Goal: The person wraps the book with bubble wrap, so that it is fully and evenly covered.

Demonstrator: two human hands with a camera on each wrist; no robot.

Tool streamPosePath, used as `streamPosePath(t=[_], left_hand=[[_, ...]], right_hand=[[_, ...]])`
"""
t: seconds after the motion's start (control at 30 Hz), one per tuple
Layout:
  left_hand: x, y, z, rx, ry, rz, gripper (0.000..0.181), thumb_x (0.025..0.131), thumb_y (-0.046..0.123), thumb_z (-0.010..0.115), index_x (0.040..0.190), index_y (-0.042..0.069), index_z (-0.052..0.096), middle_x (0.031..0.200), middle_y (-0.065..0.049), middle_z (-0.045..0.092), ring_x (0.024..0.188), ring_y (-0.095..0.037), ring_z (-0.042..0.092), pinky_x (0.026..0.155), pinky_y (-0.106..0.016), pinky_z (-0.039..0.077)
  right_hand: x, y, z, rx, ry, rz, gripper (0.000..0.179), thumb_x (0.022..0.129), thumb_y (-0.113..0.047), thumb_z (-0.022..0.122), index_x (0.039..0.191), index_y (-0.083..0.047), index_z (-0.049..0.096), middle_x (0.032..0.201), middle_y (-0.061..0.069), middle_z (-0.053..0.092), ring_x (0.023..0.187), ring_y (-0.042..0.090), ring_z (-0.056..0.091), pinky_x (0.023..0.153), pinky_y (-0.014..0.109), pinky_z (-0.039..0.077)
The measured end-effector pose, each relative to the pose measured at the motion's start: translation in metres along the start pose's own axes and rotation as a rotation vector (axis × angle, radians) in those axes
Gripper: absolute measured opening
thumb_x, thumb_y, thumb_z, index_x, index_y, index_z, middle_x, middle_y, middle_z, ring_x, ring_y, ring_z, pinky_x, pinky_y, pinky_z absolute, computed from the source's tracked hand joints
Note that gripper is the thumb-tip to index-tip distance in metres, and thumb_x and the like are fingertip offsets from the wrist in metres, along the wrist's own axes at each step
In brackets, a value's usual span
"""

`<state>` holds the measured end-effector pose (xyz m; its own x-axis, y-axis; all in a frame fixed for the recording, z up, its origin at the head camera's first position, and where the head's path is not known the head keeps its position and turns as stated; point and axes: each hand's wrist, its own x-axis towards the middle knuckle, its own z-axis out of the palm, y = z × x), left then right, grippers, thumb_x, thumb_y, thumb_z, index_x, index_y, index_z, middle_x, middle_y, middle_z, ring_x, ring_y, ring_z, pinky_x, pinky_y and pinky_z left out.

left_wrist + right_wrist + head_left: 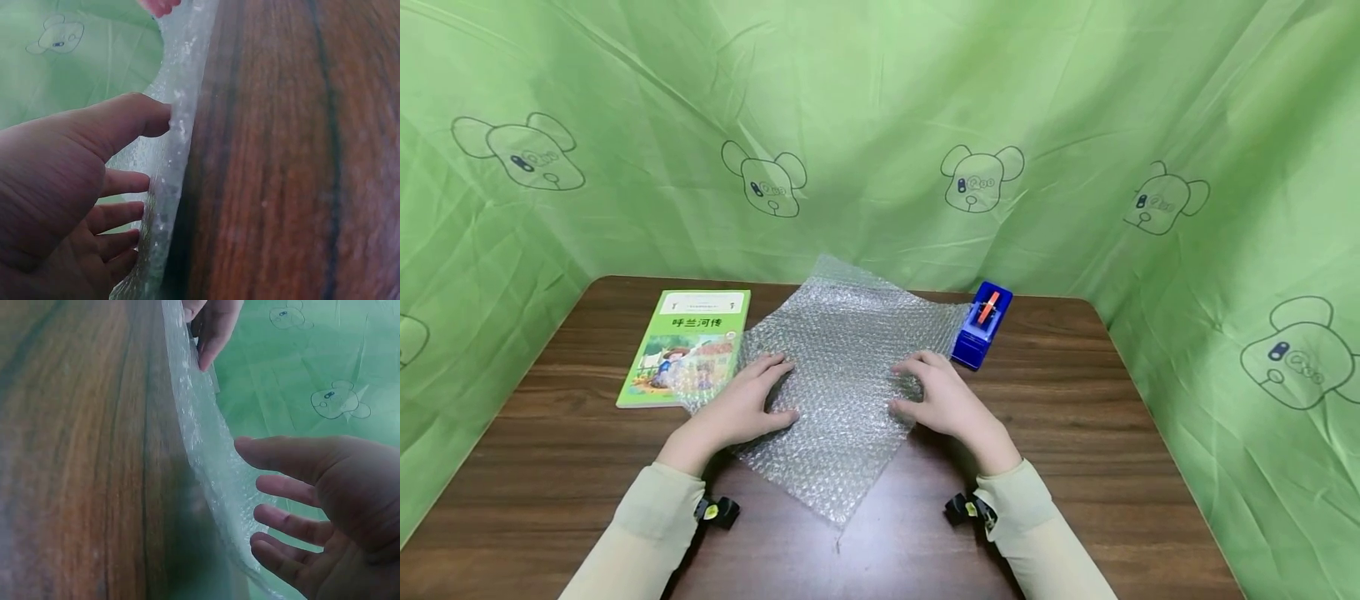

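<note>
A sheet of bubble wrap (842, 400) lies cornerwise on the wooden table, one corner pointing toward me. On its left part rests my left hand (741, 404), fingers spread and fingertips touching the sheet, as the left wrist view also shows at the thumb (140, 115). My right hand (943, 400) is over the right part, fingers loosely bent; in the right wrist view its fingers (287, 515) are spread close to the sheet, and whether they touch it I cannot tell. Neither hand grips anything.
A green book (692, 333) lies at the left, its lower right corner under the bubble wrap. To the right, a blue tape dispenser-like object (977, 337) with an orange part touches or nearly touches the sheet's edge. Green curtains (880, 125) stand behind and beside the table (1075, 467).
</note>
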<state>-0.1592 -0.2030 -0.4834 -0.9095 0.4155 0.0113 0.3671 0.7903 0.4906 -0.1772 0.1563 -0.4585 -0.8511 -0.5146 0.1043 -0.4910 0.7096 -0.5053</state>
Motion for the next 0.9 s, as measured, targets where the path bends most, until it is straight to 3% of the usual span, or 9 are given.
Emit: streamPosePath(t=[0.27,0.6,0.9], left_hand=[[0.0,-0.001,-0.001,-0.003,-0.005,0.012,0.082,0.096,0.037,0.084,0.16,-0.003,0.05,0.168,-0.03,0.041,0.157,-0.055,0.032,0.125,-0.071,0.031],[0.001,-0.005,-0.002,0.009,-0.031,0.029,0.083,0.097,0.037,0.084,0.161,-0.002,0.049,0.17,-0.03,0.038,0.158,-0.054,0.031,0.126,-0.07,0.03],[0.0,-0.008,-0.003,0.022,-0.034,0.067,0.076,0.097,0.034,0.084,0.158,-0.002,0.055,0.17,-0.028,0.039,0.157,-0.054,0.034,0.125,-0.07,0.031]], right_hand=[[0.005,0.017,0.002,0.027,-0.038,-0.048,0.076,0.094,-0.04,0.088,0.156,-0.006,0.059,0.164,0.018,0.051,0.154,0.042,0.042,0.128,0.061,0.033],[-0.002,0.032,0.005,0.013,-0.1,-0.041,0.086,0.093,-0.044,0.088,0.162,-0.008,0.053,0.17,0.018,0.044,0.159,0.049,0.032,0.131,0.067,0.019],[-0.006,0.028,0.006,-0.013,-0.141,0.036,0.092,0.09,-0.05,0.09,0.163,-0.008,0.052,0.171,0.014,0.043,0.159,0.044,0.029,0.131,0.064,0.025]])
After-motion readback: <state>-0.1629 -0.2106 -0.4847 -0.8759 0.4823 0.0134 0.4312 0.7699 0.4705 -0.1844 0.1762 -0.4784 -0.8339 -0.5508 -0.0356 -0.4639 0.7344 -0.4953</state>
